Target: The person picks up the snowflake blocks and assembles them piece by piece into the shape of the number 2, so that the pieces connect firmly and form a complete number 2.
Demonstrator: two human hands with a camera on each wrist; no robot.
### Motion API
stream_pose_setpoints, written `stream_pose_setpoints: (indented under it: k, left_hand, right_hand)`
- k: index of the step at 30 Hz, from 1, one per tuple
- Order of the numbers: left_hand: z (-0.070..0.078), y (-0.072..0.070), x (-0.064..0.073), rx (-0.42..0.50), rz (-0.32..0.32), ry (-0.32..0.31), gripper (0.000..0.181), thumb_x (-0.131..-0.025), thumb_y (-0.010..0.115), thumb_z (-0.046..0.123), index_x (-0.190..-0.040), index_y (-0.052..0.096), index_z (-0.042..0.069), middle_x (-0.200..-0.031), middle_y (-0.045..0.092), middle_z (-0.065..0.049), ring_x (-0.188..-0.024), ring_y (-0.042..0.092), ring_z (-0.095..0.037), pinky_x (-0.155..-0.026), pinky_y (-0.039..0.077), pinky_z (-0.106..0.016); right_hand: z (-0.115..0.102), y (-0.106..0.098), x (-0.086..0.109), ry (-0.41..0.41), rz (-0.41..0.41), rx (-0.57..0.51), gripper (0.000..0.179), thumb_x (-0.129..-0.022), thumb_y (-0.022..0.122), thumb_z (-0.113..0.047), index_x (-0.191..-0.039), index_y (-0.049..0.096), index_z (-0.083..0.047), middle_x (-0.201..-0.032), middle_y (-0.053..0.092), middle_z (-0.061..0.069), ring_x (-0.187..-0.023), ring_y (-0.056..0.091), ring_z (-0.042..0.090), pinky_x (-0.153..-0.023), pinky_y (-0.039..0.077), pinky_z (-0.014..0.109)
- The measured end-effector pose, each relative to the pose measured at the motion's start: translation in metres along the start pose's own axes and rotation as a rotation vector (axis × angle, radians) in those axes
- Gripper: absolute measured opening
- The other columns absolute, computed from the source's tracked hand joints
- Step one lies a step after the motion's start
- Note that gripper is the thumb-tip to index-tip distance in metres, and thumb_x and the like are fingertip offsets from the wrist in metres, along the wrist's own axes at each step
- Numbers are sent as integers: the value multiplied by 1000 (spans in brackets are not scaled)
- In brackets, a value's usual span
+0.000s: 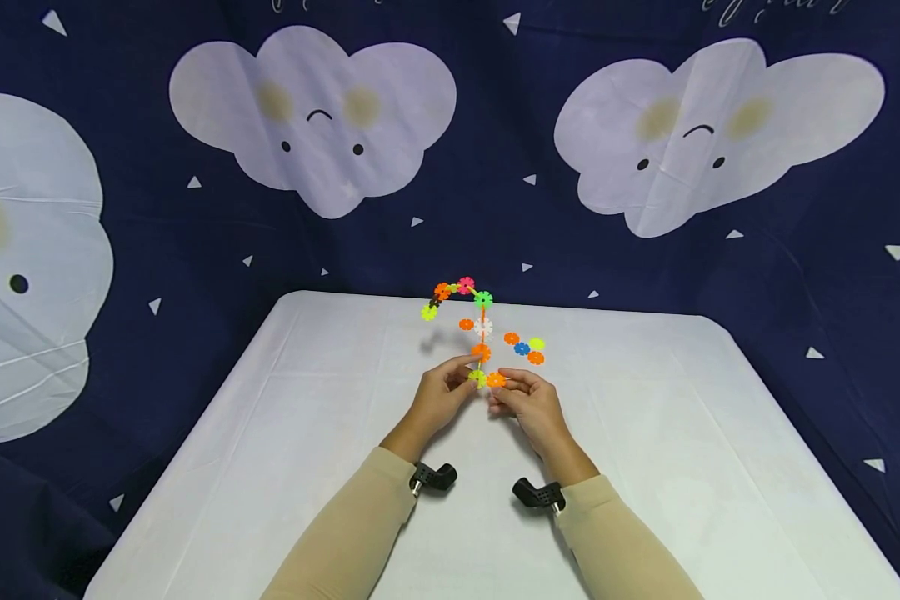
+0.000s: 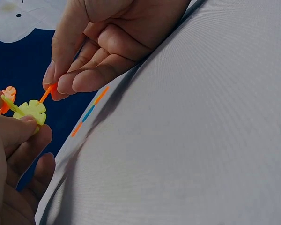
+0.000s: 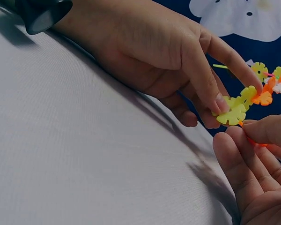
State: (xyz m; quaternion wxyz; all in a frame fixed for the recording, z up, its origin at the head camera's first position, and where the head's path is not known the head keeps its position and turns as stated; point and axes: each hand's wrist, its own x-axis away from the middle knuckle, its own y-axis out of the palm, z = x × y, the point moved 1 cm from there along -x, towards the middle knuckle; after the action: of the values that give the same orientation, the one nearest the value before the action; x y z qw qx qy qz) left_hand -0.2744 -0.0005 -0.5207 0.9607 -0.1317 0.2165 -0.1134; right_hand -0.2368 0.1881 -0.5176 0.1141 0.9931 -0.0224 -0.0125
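My left hand (image 1: 438, 398) pinches a yellow-green snowflake disc (image 1: 477, 379) at the near end of a chain of linked plastic discs. Going away from me, the chain runs through an orange disc (image 1: 482, 352), a white disc (image 1: 483, 327) and a green disc (image 1: 483, 299). It then bends left past a pink disc (image 1: 466, 286) to a yellow disc (image 1: 429, 312). Between thumb and fingers, my right hand (image 1: 532, 408) holds another orange disc (image 1: 496, 380). Seen edge-on in the left wrist view, that orange disc (image 2: 46, 94) meets the yellow-green disc's rim.
Beyond my right hand, a blue disc (image 1: 522, 348) lies on the white-covered table (image 1: 330, 467) with a yellow disc (image 1: 537, 343) and two orange ones. A dark blue cloth (image 1: 495, 237) with cloud prints hangs behind the table's far edge.
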Motion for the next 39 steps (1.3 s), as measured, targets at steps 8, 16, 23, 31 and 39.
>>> stream_pose_setpoints:
  k: [8,16,23,31,39]
  left_hand:
    - [-1,0,1,-13,3,35,40,-97,76,0,-135,72,10,-96,74,-6,-84,66,-17,-77,56,-31]
    - [-1,1,0,-52,-35,72,39,-97,73,-4,-133,73,9,-94,73,-6,-78,63,-15,-71,54,-29]
    - [-3,2,0,-76,-57,89,41,-96,73,-7,-133,75,12,-96,74,0,-80,63,-13,-72,55,-28]
    - [-3,2,-1,-105,-55,114,41,-95,73,-8,-132,75,11,-95,74,-1,-79,63,-14,-72,56,-30]
    - [-4,2,-1,-130,-63,155,42,-94,73,-10,-130,76,12,-106,75,-5,-79,62,-14,-71,55,-28]
  right_hand:
    - [0,0,1,-3,9,13,42,-94,72,12,-134,59,15,-101,71,26,-76,75,25,-71,64,38]
    - [0,-1,0,-14,19,35,38,-94,73,9,-131,63,10,-101,72,24,-75,74,24,-70,64,37]
    - [2,-1,0,-19,20,47,36,-93,74,8,-128,65,10,-104,72,29,-73,74,24,-68,64,37]
    - [4,-1,-2,-28,11,56,37,-94,74,8,-129,63,12,-106,71,31,-73,73,22,-69,64,36]
    - [4,-1,-1,-29,2,53,37,-95,73,8,-130,63,13,-107,72,30,-74,73,22,-69,64,35]
